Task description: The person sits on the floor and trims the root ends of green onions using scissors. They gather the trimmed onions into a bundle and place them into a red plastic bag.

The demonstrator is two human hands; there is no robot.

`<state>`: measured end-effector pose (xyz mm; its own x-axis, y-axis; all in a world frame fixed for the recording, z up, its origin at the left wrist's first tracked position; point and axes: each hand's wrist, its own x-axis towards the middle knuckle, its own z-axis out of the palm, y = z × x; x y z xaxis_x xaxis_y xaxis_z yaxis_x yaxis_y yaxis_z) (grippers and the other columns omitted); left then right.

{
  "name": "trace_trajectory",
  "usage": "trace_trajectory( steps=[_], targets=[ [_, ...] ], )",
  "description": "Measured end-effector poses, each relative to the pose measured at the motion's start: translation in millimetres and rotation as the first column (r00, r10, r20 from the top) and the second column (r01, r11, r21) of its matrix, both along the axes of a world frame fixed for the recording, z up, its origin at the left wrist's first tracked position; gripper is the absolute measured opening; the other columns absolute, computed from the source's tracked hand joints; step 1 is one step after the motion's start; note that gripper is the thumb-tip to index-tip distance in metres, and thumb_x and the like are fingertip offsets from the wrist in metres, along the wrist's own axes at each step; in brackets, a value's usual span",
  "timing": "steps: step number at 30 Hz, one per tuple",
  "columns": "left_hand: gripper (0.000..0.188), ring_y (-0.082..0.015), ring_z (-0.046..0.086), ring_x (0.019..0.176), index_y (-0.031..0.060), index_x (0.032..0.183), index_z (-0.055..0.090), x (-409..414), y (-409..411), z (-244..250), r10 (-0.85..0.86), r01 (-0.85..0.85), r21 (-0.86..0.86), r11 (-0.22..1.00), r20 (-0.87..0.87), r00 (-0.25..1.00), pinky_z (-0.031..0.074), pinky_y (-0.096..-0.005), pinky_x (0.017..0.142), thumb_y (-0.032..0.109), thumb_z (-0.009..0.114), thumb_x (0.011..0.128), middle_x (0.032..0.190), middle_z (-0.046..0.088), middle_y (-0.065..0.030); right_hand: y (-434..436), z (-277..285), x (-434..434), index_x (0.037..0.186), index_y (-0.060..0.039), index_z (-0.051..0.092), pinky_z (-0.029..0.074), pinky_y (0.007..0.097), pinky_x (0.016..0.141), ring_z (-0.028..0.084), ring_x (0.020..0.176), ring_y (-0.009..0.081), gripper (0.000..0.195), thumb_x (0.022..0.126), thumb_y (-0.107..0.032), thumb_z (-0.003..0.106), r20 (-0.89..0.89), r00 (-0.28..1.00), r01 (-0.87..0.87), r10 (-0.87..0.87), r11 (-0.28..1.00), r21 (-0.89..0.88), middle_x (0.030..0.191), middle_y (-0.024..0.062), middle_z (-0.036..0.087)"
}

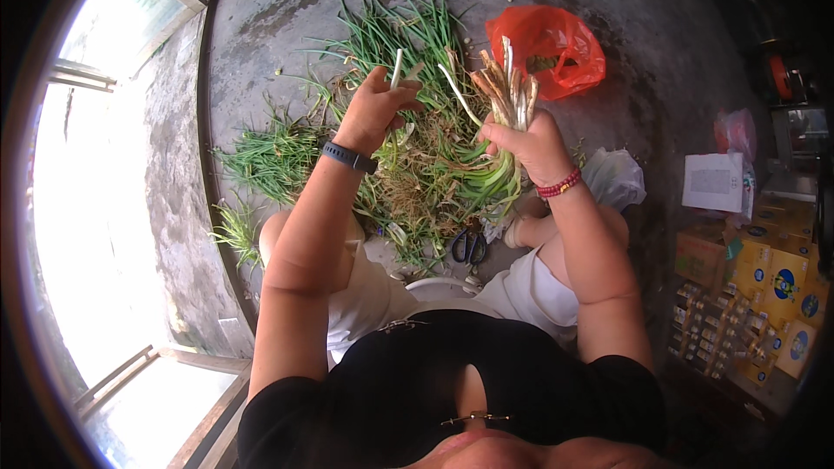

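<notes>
My right hand (531, 140) grips a bundle of long green-leaved stalks with pale and brownish root ends, perhaps scallions or garlic greens (511, 88). The root ends point up and away from me; the green leaves (485, 176) hang below the fist. One thin white stalk (459, 92) leans out to the bundle's left. In my left hand (384, 104) is a single white-ended stalk (397, 68), poking up between the fingers. Under both hands spreads a heap of leaves and dry roots (410, 182). Dark-handled scissors (469, 246) lie near my feet.
Long green leaves (404, 29) lie beyond the heap, with another pile (273, 156) to the left. A red plastic bag (547, 52) stands open at the far right. Beside my right knee sits a whitish plastic bag (612, 176). Cartons (775, 273) and bottle packs (713, 332) are stacked at right.
</notes>
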<state>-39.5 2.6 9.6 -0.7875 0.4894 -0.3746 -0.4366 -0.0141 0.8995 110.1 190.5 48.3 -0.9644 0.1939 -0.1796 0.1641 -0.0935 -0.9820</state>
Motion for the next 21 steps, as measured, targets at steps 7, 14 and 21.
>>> trace_trajectory(
  steps=[7, 14, 21],
  targets=[
    [0.007, -0.0105, 0.058, 0.069, 0.0104, 0.089, 0.055, 22.0, 14.2, 12.7, -0.237, 0.113, 0.393, 0.912, 0.284, 0.929, 0.037, -0.0211, 0.052, 0.013, 0.062, 0.090, 0.089, 0.068, -0.0082, -12.5, 6.0, -5.7, 0.097, 0.0001, 0.062, 0.050, 0.0253, 0.061, 0.060, 0.067, 0.0121, 0.019, 0.080, -0.005, 0.066, -0.016, 0.998, -0.057, 0.057, 0.998, -0.034, 0.081, 0.0060, 0.065],
    [0.008, -0.0102, 0.045, 0.057, 0.0109, 0.088, 0.049, 14.4, 18.1, 14.7, -0.096, -0.074, 0.426, 0.902, 0.365, 0.926, 0.046, -0.0287, 0.058, 0.011, 0.051, 0.095, 0.063, 0.042, 0.0037, -5.6, -9.4, -8.5, 0.108, 0.0019, 0.060, 0.051, 0.0279, 0.065, 0.062, 0.072, 0.0155, 0.029, 0.082, -0.010, 0.066, -0.024, 0.993, -0.114, 0.112, 0.986, -0.121, 0.092, 0.0108, 0.066],
    [0.007, -0.0042, 0.041, 0.048, 0.0063, 0.089, 0.059, 33.6, 16.0, 33.6, -0.261, 0.210, 0.310, 0.927, 0.135, 0.956, 0.032, -0.0183, 0.044, 0.009, 0.065, 0.088, 0.075, 0.063, -0.0032, -9.7, -14.7, -15.3, 0.112, 0.0017, 0.059, 0.051, 0.0288, 0.071, 0.062, 0.081, 0.0161, 0.030, 0.084, -0.007, 0.063, -0.099, 0.995, -0.014, -0.008, 0.976, -0.216, 0.098, 0.0081, 0.065]
  ],
)
